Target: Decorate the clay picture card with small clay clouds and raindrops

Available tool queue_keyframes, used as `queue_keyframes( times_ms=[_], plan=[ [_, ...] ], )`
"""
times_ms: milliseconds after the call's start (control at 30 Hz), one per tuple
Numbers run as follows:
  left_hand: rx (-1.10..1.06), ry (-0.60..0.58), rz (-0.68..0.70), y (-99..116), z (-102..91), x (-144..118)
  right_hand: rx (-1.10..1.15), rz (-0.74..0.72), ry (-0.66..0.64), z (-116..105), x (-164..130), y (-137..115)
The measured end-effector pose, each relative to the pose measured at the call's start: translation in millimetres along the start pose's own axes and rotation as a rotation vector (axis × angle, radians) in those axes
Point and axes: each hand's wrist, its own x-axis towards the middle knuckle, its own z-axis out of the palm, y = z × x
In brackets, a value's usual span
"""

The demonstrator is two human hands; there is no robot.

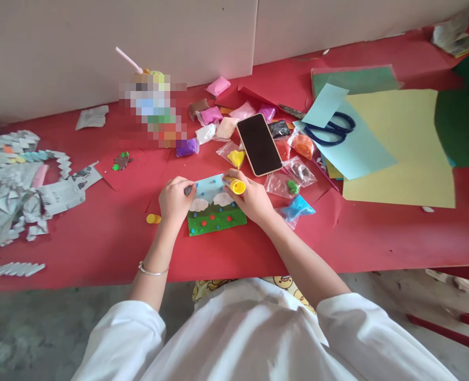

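While the right hand grips a glue stick — bags hold clay.

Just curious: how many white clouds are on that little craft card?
2: one cloud beside the left hand, the other cloud by the right hand. Hands may hide more.

The table is covered in matt red sheet, smooth, creased in places. The card looks like paper, pale blue above and green below, with soft white clay clouds and small clay dots stuck on. The right hand grips a glossy yellow plastic glue stick. The phone has a shiny black glass face. Clear, crinkly plastic bags hold lumps of matt clay. Paper sheets lie flat and dull. The scissors have smooth blue plastic handles. A thin metal bangle glints on the left wrist.
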Motion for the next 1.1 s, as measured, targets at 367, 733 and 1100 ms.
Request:
queue_keyframes(
  times_ms=[367, 733, 1100],
  plan=[
    [0.205, 0.052, 0.065, -7.7, 8.4, -5.8, 0.001, -0.016, -0.010, -0.9, 0.2, 1.7],
    [0.136, -0.008, 0.120, -10.6, 2.2, -1.3, -0.009, -0.009, -0.030, -2.8, 0.6, 0.2],
    [0.103, -0.026, 0.082, -4.8, -1.4, 5.5, -0.030, -0.012, -0.031, -2.2, 1.0, 1.4]
  ],
)
